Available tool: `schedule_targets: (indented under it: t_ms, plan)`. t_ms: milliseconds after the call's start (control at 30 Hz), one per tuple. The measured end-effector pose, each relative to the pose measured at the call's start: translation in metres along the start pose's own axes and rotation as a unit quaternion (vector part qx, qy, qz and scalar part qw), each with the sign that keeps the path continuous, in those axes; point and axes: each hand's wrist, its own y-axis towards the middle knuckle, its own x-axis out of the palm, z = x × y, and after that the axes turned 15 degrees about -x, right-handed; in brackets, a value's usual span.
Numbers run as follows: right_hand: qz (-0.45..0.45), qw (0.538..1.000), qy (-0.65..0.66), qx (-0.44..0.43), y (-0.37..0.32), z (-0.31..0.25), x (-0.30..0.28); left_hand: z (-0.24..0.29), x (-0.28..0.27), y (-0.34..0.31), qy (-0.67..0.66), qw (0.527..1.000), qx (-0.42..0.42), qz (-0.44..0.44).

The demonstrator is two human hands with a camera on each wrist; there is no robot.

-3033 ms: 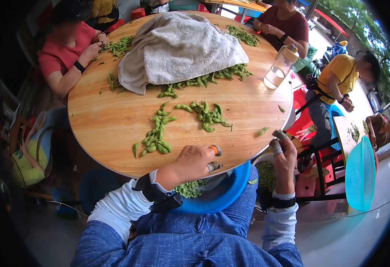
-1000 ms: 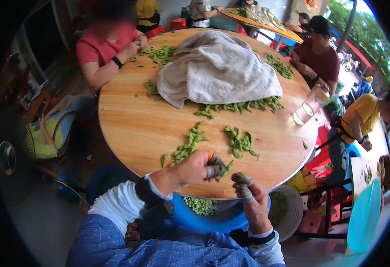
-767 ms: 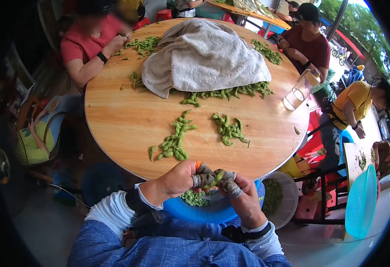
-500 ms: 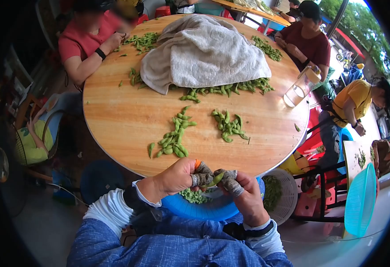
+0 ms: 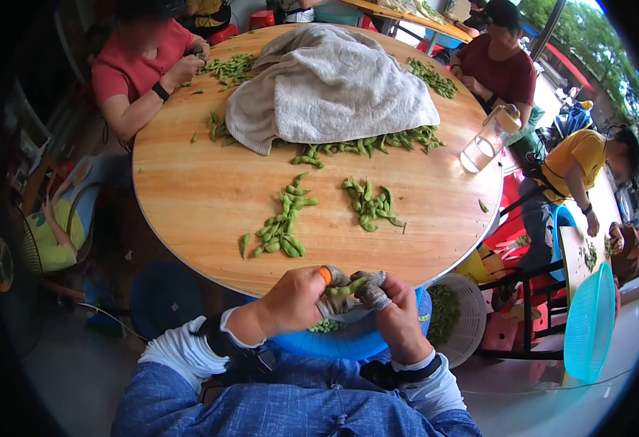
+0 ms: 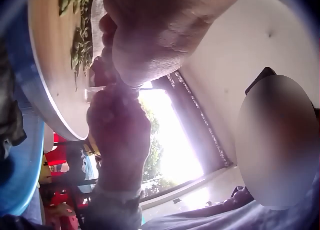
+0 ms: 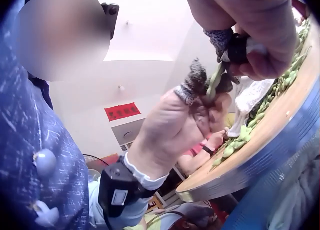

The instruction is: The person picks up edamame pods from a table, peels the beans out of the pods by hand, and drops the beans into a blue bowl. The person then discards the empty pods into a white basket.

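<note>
In the head view, one green edamame pod spans the gap between my two hands, over the blue basin beyond my lap. My left hand grips one end with curled, cloth-wrapped fingers; an orange band circles one of them. From the other side my right hand pinches the pod's other end, its thumb and fingertip wrapped in grey cloth. The right wrist view shows the same pod upright between both sets of fingertips. Shelled beans lie in the blue basin, partly hidden by my hands.
Two small pod piles lie on the round wooden table. Behind them a grey towel covers more pods. A water bottle stands right; a white basket holds pods beside my knee. Other people sit around.
My left hand has picked up a pod from the table and drawn back over the basin. My right hand has moved in from the right to meet it at the pod.
</note>
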Motion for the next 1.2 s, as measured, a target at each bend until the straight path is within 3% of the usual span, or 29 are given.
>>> schedule_targets:
  t_ms: [33, 133, 267, 367, 400, 467, 500, 600, 700, 767, 833, 933, 1033, 1133, 1200]
  plan:
    - [-0.002, 1.000, -0.008, -0.029, 0.000, 0.002, -0.001, 0.005, -0.001, -0.002, 0.154, 0.980, 0.093, 0.081]
    - [-0.019, 0.997, 0.051, 0.049, 0.000, -0.006, 0.004, -0.001, -0.003, -0.006, 0.240, 0.961, 0.117, 0.068]
    - [-0.056, 0.990, 0.126, 0.002, -0.003, 0.009, -0.001, -0.013, 0.000, -0.006, 0.012, 0.998, 0.064, -0.011]
    - [-0.077, 0.987, 0.125, -0.071, 0.000, 0.022, -0.003, -0.016, 0.006, -0.005, -0.172, 0.984, 0.007, -0.047]
    - [-0.097, 0.984, 0.102, -0.105, 0.003, 0.027, -0.005, -0.020, 0.011, -0.008, -0.290, 0.951, -0.078, -0.076]
    - [-0.130, 0.978, 0.092, -0.137, 0.008, 0.031, -0.009, -0.024, 0.020, -0.013, -0.504, 0.819, -0.241, -0.129]
    - [-0.143, 0.975, 0.106, -0.136, 0.011, 0.032, -0.010, -0.019, 0.021, -0.012, -0.568, 0.765, -0.270, -0.138]
    - [-0.101, 0.981, 0.146, -0.072, 0.009, 0.034, -0.012, -0.016, 0.016, -0.008, -0.590, 0.724, -0.313, -0.173]
    - [-0.061, 0.994, 0.083, -0.032, 0.009, 0.021, -0.007, -0.023, 0.010, -0.005, -0.464, 0.836, -0.238, -0.171]
    - [-0.058, 0.997, -0.003, -0.040, 0.005, 0.010, -0.003, -0.005, 0.006, -0.003, -0.295, 0.929, -0.178, -0.135]
    - [-0.069, 0.991, -0.097, -0.067, 0.003, 0.004, 0.001, -0.004, 0.001, 0.002, -0.138, 0.976, -0.127, -0.110]
    - [-0.132, 0.964, -0.205, -0.103, 0.002, -0.004, -0.006, -0.009, -0.001, 0.006, -0.203, 0.962, -0.093, -0.160]
    - [-0.087, 0.996, -0.008, 0.002, 0.003, -0.007, -0.002, -0.013, 0.007, 0.003, -0.197, 0.963, -0.097, -0.159]
    - [-0.097, 0.976, -0.169, -0.094, 0.003, 0.006, -0.002, -0.008, 0.005, 0.001, -0.139, 0.972, -0.142, -0.127]
    - [-0.125, 0.925, -0.314, -0.176, 0.002, 0.000, 0.002, -0.010, 0.009, -0.001, -0.175, 0.960, -0.182, -0.117]
